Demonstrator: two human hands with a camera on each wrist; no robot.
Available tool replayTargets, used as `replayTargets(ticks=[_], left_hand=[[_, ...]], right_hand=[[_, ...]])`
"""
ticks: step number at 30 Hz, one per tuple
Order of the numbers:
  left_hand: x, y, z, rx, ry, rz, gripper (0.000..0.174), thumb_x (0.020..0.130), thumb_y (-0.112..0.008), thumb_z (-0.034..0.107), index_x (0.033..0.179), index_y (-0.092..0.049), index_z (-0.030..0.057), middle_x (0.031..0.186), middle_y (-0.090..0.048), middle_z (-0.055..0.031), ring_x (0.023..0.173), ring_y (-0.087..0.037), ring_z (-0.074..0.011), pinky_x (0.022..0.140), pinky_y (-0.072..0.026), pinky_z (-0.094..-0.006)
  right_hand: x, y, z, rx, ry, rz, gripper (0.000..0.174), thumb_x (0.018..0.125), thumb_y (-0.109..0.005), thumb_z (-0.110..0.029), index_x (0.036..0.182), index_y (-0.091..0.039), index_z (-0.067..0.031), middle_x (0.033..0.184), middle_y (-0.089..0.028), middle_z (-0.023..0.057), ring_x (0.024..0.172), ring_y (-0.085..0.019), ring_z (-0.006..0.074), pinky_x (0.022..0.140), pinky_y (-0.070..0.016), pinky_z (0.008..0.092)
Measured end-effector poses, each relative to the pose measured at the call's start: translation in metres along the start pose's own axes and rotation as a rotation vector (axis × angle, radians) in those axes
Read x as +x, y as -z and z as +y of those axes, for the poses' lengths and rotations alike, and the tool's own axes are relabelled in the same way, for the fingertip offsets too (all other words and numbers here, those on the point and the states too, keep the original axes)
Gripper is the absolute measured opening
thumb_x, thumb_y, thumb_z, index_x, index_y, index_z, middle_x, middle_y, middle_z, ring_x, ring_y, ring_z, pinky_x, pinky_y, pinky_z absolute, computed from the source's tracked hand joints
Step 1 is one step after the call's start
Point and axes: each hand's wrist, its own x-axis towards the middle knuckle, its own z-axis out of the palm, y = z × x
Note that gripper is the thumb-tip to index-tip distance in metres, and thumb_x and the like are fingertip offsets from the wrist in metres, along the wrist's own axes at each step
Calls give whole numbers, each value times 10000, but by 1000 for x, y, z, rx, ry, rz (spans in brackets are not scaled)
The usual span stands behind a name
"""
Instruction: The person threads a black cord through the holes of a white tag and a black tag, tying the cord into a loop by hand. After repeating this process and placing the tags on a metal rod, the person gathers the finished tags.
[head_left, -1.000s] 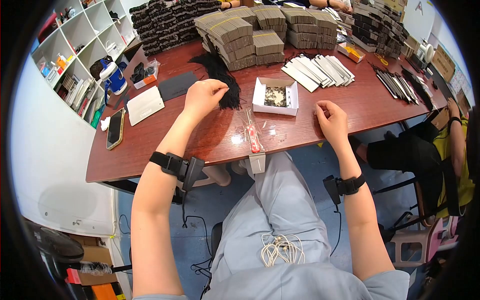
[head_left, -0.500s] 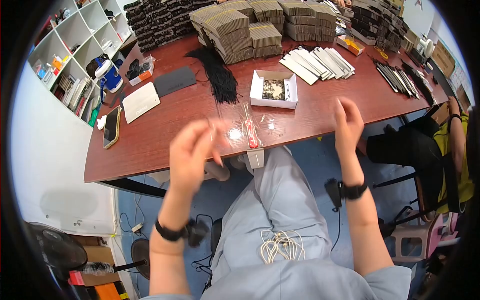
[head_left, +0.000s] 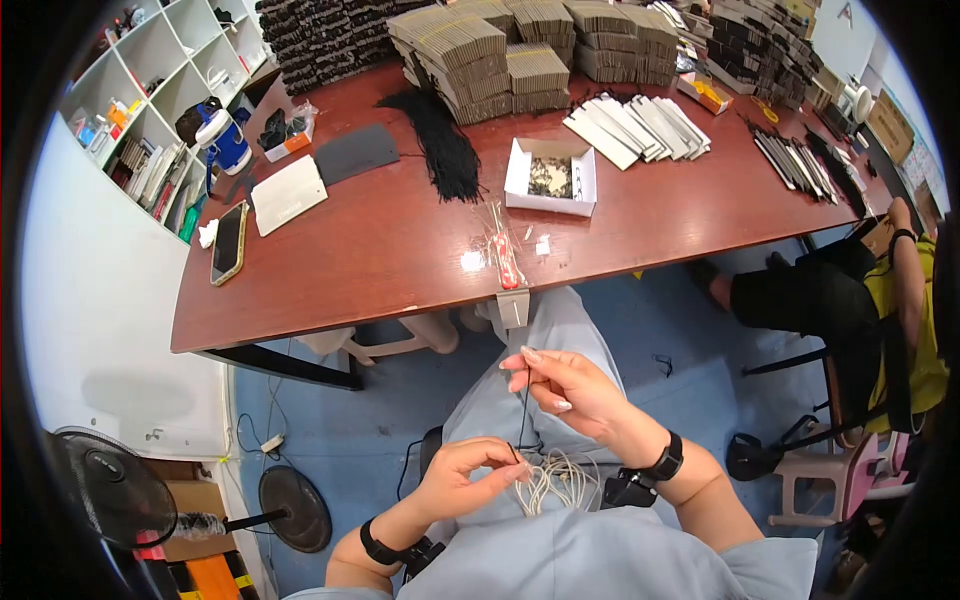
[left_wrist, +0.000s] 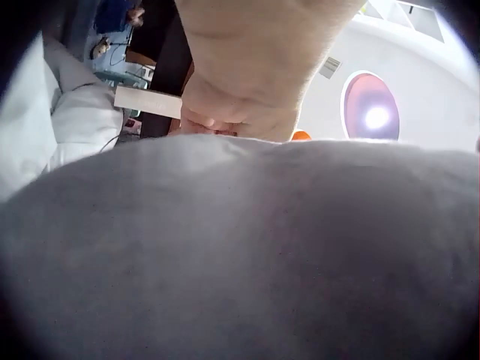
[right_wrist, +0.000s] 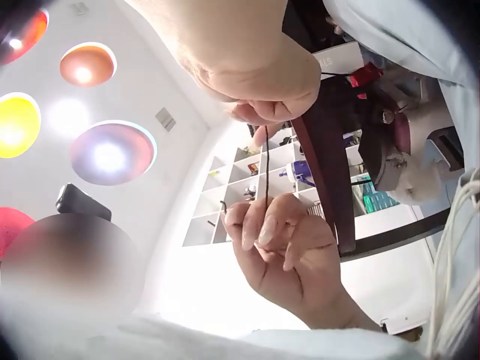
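Over the lap, a thin black cord (head_left: 525, 405) runs taut between my two hands. My right hand (head_left: 580, 392) pinches its upper end between thumb and fingertips. Lower and to the left, my left hand (head_left: 468, 480) pinches the other end. From the right wrist view, the cord (right_wrist: 267, 166) stretches straight from the right hand (right_wrist: 255, 67) to the curled fingers of the left hand (right_wrist: 289, 259). Cloth fills most of the left wrist view, and the left fingertips are hidden there. A bundle of black cords (head_left: 440, 150) lies on the table.
A red-handled tool (head_left: 505, 262) sits at a metal bracket (head_left: 514, 308) on the table edge. Behind it is a white box (head_left: 550, 207) of small pieces. White strips (head_left: 640, 130), stacked grey pieces (head_left: 455, 60) and a phone (head_left: 229, 243) lie around. Coiled white cable (head_left: 555, 485) rests on the lap.
Both hands have come back from over the table to the lap and drawn together. The black cord now shows stretched between them.
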Motion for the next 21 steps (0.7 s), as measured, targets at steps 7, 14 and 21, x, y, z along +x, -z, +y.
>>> replayTargets(ticks=[7,14,21], left_hand=[[21,19,-10,-438,172,220,103,832,-453,97,849,-516,18,876,-531,-68,591,-475,-60,447,-355,-167],[46,18,3,-737,240,202,112,841,-433,109,765,-472,36,947,-550,-154,367,-315,-10,375,-296,-137],[54,22,4,-571,2,341,86,829,-475,116,821,-520,44,965,-561,-141,399,-327,-12,383,-269,-131]], right_hand=[[-21,-18,4,-353,52,-122,221,862,-428,-204,869,-574,-38,666,-550,0,471,-380,8,414,-269,152],[-25,-9,11,-669,49,-181,190,844,-464,-153,839,-601,-20,635,-558,4,598,-493,48,536,-384,189],[-29,-3,5,-637,213,3,185,820,-499,-158,868,-618,-24,759,-557,19,508,-427,65,474,-345,182]])
